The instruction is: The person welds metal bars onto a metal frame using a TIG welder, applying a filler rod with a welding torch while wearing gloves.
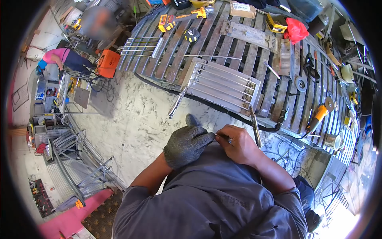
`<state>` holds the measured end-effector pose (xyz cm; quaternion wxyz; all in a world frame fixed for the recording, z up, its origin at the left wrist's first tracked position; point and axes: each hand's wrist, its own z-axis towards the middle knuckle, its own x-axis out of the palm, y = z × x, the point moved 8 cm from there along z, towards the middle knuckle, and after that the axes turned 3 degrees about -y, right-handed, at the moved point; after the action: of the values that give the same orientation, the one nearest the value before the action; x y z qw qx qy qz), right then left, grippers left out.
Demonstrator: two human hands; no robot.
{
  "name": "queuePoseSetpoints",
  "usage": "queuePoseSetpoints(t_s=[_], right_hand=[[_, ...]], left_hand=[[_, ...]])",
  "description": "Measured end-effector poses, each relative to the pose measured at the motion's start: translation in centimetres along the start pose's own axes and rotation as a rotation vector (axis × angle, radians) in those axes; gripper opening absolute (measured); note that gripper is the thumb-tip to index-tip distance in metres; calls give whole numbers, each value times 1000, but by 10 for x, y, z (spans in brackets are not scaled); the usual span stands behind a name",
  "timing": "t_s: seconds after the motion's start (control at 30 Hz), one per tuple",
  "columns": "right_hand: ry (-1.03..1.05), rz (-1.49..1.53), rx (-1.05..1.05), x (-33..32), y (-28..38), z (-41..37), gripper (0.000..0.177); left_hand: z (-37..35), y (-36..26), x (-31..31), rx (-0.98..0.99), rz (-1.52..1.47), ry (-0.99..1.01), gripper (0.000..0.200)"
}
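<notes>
My left hand, in a dark grey work glove, is held close to my chest with its fingers curled together. Bare, my right hand pinches at the gloved fingertips. Something small and pale shows between the two hands, too small to name. Just ahead, at the front edge of the slatted metal table, lies a metal plate with several thin rods across it. Locking pliers stick out at its left corner, and a second pair of locking pliers at its right corner. Neither hand touches them.
A yellow angle grinder, a tape measure, a yellow cordless tool, a barred metal frame and a red cloth lie on the table. Cables trail on the floor. A person in pink bends near an orange machine.
</notes>
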<state>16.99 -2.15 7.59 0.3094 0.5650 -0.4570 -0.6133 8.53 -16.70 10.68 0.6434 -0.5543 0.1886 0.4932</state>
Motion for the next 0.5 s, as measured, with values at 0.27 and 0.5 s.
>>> queuePoseSetpoints(t_s=[0.27, 0.5], right_hand=[[-53, 41, 126, 23, -9, 32, 14], [-221, 19, 283, 51, -4, 81, 18]], left_hand=[[8, 49, -3, 170, -7, 165, 34], [31, 157, -23, 98, -243, 136, 23]])
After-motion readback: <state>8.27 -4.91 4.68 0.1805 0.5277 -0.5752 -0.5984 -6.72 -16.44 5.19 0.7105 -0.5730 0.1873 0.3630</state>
